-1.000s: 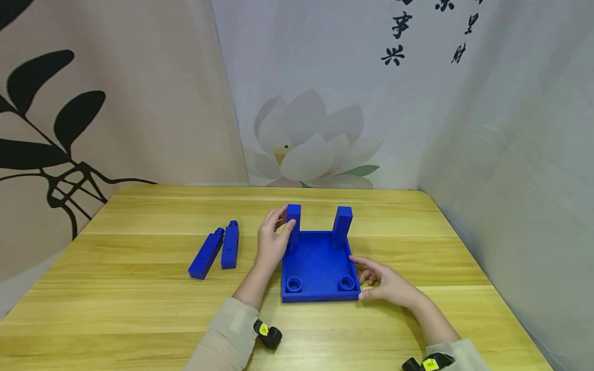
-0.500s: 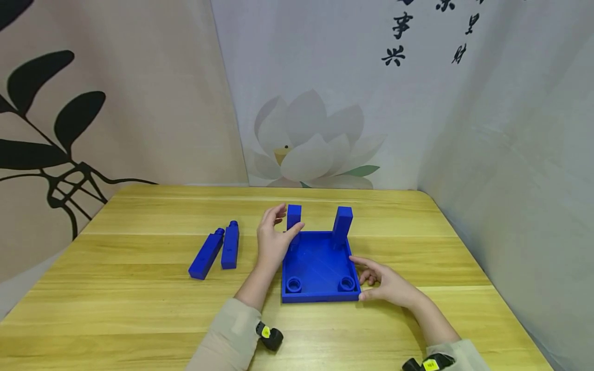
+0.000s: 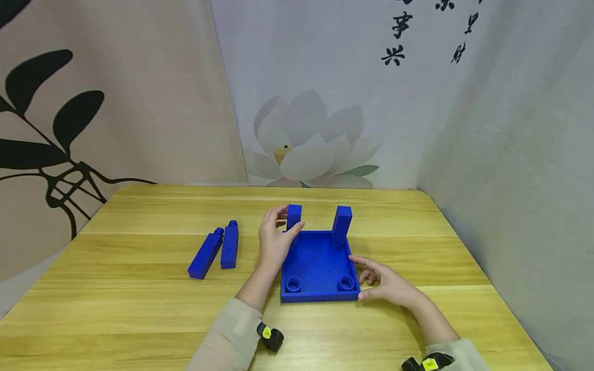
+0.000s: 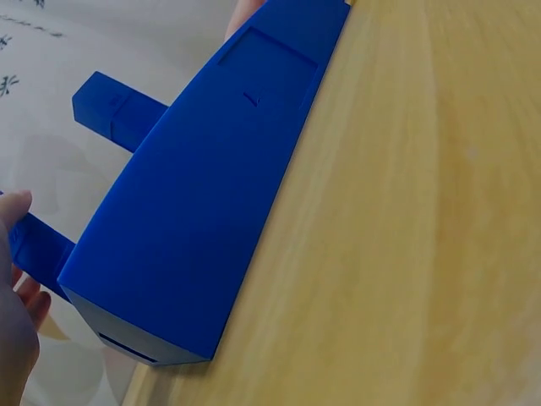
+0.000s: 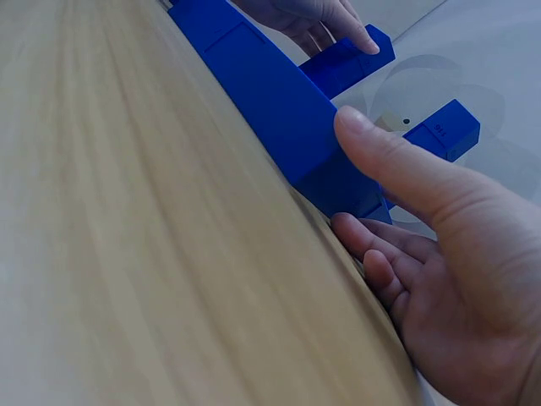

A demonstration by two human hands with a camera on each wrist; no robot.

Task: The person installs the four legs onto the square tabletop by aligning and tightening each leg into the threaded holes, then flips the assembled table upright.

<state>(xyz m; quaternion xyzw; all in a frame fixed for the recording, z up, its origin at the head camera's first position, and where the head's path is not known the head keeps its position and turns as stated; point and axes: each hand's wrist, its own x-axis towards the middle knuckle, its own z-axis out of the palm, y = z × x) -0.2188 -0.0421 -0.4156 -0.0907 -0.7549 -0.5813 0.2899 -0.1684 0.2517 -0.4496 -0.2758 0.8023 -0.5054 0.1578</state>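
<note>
A blue square plastic tabletop [image 3: 320, 265] of a small toy table lies upside down, its rim facing up. Two blue legs stand in its far corners: the left leg [image 3: 294, 214] and the right leg [image 3: 342, 224]. Round sockets [image 3: 345, 283] show in the near corners. My left hand [image 3: 273, 245] holds the far-left leg, thumb on the near side and fingers on the far side; the right wrist view shows that hand at the leg [image 5: 342, 66] too. My right hand [image 3: 385, 283] rests against the tabletop's right wall, with index finger and thumb spread along it.
Two loose blue legs with threaded ends, one leg [image 3: 206, 255] slanted and another leg [image 3: 229, 246] beside it, lie to the left on the wooden table [image 3: 139, 309]. A printed cloth backdrop [image 3: 325, 62] hangs behind the table's far edge.
My left thumb has shifted right across the near side of the far-left leg; the fingers lifted off slightly and came back to it. My right hand and the tabletop stay put.
</note>
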